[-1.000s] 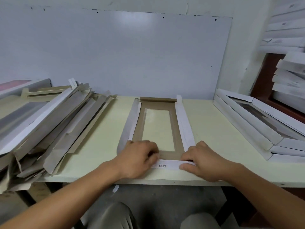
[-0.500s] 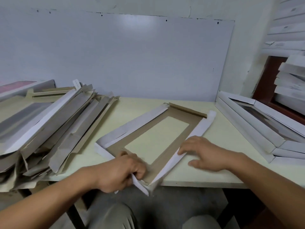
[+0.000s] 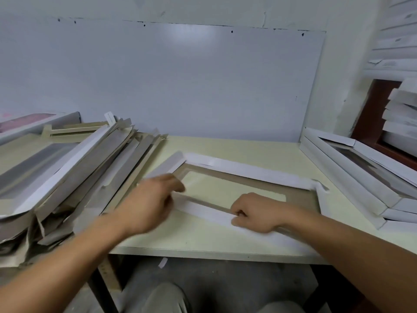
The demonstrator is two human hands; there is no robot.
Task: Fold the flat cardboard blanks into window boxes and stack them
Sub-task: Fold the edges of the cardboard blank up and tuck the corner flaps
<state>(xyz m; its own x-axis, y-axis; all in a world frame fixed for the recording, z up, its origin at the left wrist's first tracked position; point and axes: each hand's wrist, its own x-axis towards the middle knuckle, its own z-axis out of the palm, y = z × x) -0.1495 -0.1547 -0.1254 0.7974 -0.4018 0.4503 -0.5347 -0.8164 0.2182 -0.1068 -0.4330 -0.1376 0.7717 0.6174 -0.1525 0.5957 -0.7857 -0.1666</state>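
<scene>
— What's that lying in front of them?

— A flat cardboard blank (image 3: 246, 177), crosswise on the pale yellow table (image 3: 225, 242), between the two piles. Brown raw board on the face turned up, a long rectangular window cut out of its middle, and white flaps along the edges. The far flap lies flat; the short one at the left end stands up a little.

— And the hands?

— The right hand (image 3: 255, 212) has its fingers curled, pinching the near white flap at its inner edge. The left hand (image 3: 151, 202) is over the blank's left end, but it's smeared with motion; I cannot tell how its fingers lie.

— The piles?

— To the left, a slumped heap of unfolded blanks (image 3: 74, 168), grey-brown and white, edges fanned out and ragged. To the right, folded window boxes (image 3: 352, 175) stacked on the table, white, crisp-cornered, with a dark glossy pane on top. Behind it all a smooth white board (image 3: 180, 86) leans on the wall.
</scene>
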